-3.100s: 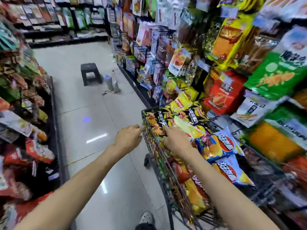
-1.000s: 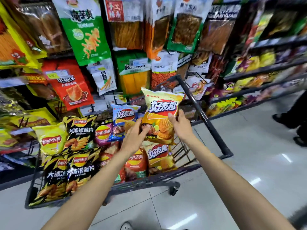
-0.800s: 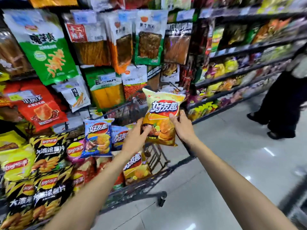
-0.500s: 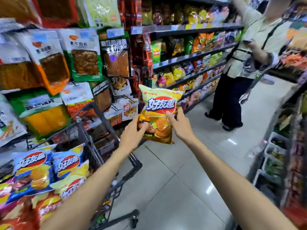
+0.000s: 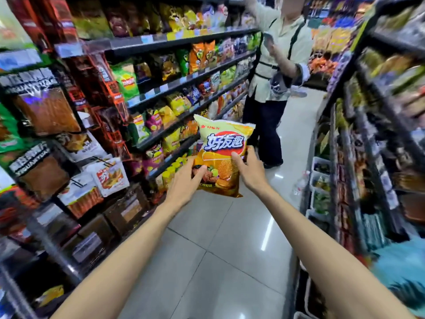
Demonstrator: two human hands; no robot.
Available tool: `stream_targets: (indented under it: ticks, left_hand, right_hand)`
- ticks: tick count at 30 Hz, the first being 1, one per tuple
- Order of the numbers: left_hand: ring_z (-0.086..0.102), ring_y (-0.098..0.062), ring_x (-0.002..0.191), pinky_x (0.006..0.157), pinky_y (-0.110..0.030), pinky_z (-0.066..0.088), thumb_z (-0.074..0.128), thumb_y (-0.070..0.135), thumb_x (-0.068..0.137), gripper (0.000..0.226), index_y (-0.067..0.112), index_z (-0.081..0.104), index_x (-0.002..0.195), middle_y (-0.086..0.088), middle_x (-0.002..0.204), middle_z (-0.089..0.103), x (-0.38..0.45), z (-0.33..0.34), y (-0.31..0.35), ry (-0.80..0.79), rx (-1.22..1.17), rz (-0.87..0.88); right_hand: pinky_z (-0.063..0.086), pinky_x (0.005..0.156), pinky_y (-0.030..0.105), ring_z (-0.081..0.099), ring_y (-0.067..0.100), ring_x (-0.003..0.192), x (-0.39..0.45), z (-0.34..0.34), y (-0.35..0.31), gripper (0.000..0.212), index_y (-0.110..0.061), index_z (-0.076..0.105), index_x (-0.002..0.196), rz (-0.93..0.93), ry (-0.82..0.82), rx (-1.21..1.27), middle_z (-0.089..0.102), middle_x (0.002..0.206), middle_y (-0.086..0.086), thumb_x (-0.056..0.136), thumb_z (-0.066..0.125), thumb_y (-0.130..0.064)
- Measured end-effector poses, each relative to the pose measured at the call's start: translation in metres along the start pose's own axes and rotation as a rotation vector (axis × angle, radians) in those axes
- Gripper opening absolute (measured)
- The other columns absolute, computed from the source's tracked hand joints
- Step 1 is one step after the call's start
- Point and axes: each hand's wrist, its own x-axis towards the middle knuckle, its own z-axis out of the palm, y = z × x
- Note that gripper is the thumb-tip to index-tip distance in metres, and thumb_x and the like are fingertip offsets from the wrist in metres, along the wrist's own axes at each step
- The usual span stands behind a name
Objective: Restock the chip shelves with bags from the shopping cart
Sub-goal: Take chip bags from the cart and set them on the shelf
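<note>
Cart gone from view now | both hands, left hand (image 5: pixel 184 183) and right hand (image 5: pixel 249 170), grip yellow chip bag (image 5: pixel 222 155) | chip shelves (image 5: pixel 184 81) ahead, shelving next.

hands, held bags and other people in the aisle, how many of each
hands: 2, left and right
yellow chip bag held in both hands: 1
shopper ahead by the shelves: 1
total: 4
</note>
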Motion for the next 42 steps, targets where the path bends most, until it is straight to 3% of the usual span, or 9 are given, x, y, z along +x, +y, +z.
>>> stream_targets:
  ticks: [7,11,15,20,25,29,35,38,42]
  left_hand:
    - [0.059,-0.026,0.112,0.093,-0.045,0.048,0.036,0.070,0.090,0.048,0.041,0.042,0.127,0.002,0.122,0.064,0.104,0.034,0.002,-0.075,0.015,0.002]
    - [0.056,-0.027,0.121,0.099,-0.047,0.046,0.026,0.083,0.082,0.075,0.037,0.038,0.139,0.001,0.132,0.060,0.188,0.045,-0.007,-0.068,-0.005,-0.019]
    - [0.050,-0.029,0.127,0.089,-0.029,0.035,0.040,0.042,0.103,0.045,0.022,0.041,0.143,-0.006,0.135,0.057,0.272,0.045,-0.009,-0.048,0.013,0.010]
    - [0.051,-0.029,0.128,0.102,-0.042,0.042,0.034,0.052,0.098,0.056,0.021,0.040,0.143,-0.005,0.136,0.058,0.356,0.057,-0.031,-0.096,0.057,0.037]
    - [0.057,-0.030,0.113,0.083,-0.035,0.041,0.038,0.037,0.104,0.035,0.015,0.050,0.129,-0.009,0.121,0.062,0.422,0.087,-0.040,-0.114,0.167,0.076]
    - [0.051,-0.031,0.126,0.100,-0.046,0.043,0.031,0.052,0.100,0.052,0.023,0.041,0.142,-0.007,0.135,0.058,0.479,0.114,-0.048,-0.144,0.127,0.034]
    - [0.052,-0.026,0.123,0.093,-0.038,0.042,0.033,0.047,0.104,0.039,0.028,0.042,0.137,0.000,0.133,0.058,0.585,0.165,-0.043,-0.119,0.112,0.015]
    - [0.048,-0.024,0.129,0.092,-0.028,0.035,0.035,0.042,0.105,0.045,0.021,0.040,0.144,-0.001,0.140,0.053,0.640,0.186,-0.028,-0.080,0.127,0.017]
    - [0.051,-0.021,0.127,0.100,-0.032,0.039,0.036,0.049,0.103,0.047,0.024,0.043,0.143,-0.001,0.138,0.056,0.707,0.206,-0.022,-0.028,0.095,-0.029]
  right_hand:
    - [0.047,0.082,0.027,0.062,0.014,0.100,0.088,-0.013,0.020,0.030,-0.023,0.043,0.121,0.027,0.028,-0.011,0.061,0.111,-0.007,0.101,0.051,-0.043]
    - [0.052,0.084,0.037,0.062,0.022,0.102,0.168,-0.009,0.025,0.033,-0.025,0.043,0.115,0.029,0.033,-0.066,0.064,0.112,-0.001,0.098,0.048,-0.053]
    - [0.045,0.077,0.041,0.058,0.029,0.093,0.250,-0.001,0.024,0.037,-0.021,0.043,0.105,0.000,0.047,-0.125,0.054,0.085,-0.007,0.097,0.045,-0.057]
    - [0.049,0.094,0.048,0.061,0.028,0.106,0.324,0.013,0.044,0.045,-0.022,0.045,0.120,0.042,0.072,-0.087,0.066,0.112,0.001,0.095,0.045,-0.060]
    - [0.045,0.090,0.041,0.059,0.030,0.107,0.390,0.014,0.074,0.037,-0.017,0.047,0.112,0.072,0.072,-0.114,0.064,0.111,0.003,0.099,0.047,-0.052]
    - [0.044,0.089,0.040,0.058,0.026,0.105,0.449,0.010,0.097,0.034,-0.013,0.047,0.111,0.070,0.054,-0.079,0.061,0.102,-0.003,0.101,0.047,-0.046]
    - [0.042,0.102,0.046,0.049,0.031,0.126,0.575,-0.010,0.136,0.037,-0.023,0.044,0.124,0.082,-0.018,-0.058,0.059,0.133,0.002,0.101,0.045,-0.051]
    - [0.043,0.104,0.046,0.051,0.027,0.127,0.641,-0.029,0.144,0.040,-0.024,0.044,0.130,0.058,-0.060,-0.057,0.059,0.135,-0.002,0.101,0.045,-0.051]
    - [0.042,0.105,0.048,0.051,0.028,0.129,0.727,-0.041,0.155,0.056,-0.022,0.043,0.135,0.020,-0.111,-0.048,0.059,0.136,-0.001,0.096,0.044,-0.061]
